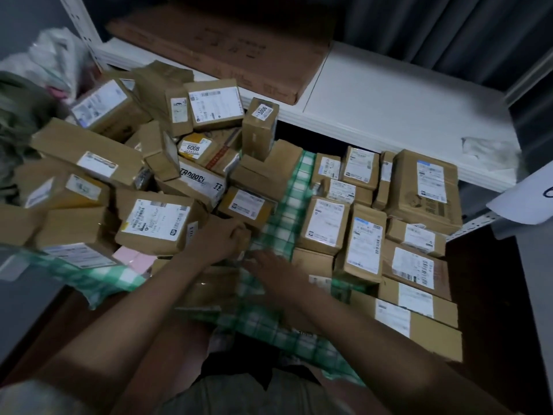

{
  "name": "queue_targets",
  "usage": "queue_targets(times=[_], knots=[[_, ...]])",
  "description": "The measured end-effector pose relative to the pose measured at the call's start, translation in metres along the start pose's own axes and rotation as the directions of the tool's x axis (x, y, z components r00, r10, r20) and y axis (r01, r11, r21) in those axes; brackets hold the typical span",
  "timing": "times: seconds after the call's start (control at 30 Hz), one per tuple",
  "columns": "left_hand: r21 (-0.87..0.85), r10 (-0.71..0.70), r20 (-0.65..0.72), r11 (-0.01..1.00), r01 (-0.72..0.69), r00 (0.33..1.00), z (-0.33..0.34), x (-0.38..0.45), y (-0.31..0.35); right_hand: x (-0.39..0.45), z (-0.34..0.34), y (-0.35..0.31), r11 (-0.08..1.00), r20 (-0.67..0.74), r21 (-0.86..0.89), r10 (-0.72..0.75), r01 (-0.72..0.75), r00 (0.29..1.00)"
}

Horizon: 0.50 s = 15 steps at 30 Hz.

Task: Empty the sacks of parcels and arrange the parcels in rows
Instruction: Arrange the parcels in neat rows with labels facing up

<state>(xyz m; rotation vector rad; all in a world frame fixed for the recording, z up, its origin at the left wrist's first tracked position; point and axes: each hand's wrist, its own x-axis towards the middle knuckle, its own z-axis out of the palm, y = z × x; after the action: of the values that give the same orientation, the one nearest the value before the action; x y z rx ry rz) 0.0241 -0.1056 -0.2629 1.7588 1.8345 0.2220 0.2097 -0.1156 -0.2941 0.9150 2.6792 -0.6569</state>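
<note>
Cardboard parcels lying on a green checked sack, both hands working at its middle.

White shelf [389, 94] is running behind; the green checked sack [287, 205] is lying spread on the floor, a loose parcel heap [134, 175] sitting at left and ordered parcel rows [389, 220] at right. Left hand [223, 235] is curling around a small box [244, 232]; right hand [269, 265], blurred, is lying on the sack, grip state not determinable.
</note>
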Motion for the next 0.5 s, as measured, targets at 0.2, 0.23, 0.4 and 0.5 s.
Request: queue_targets(times=[0.2,0.23,0.4,0.5], knots=[[-0.077,0.07,0.075,0.995,-0.064,0.995,-0.032,-0.001,-0.035,0.05,0.021,-0.033,1.0,0.137,-0.002,0.014,-0.014,0.99],[-0.086,0.088,0.078,0.993,-0.081,0.993,-0.034,-0.002,-0.035,0.053,0.025,-0.03,0.999,0.107,0.012,0.031,-0.033,0.994],[-0.168,0.121,0.099,0.98,-0.103,0.988,-0.044,0.002,-0.047,0.061,0.015,-0.029,0.954,0.053,0.278,0.102,-0.113,0.993],[-0.215,0.123,0.088,0.971,-0.102,0.989,-0.049,0.007,-0.044,0.051,-0.027,-0.024,0.858,0.106,0.474,0.166,-0.197,0.98]])
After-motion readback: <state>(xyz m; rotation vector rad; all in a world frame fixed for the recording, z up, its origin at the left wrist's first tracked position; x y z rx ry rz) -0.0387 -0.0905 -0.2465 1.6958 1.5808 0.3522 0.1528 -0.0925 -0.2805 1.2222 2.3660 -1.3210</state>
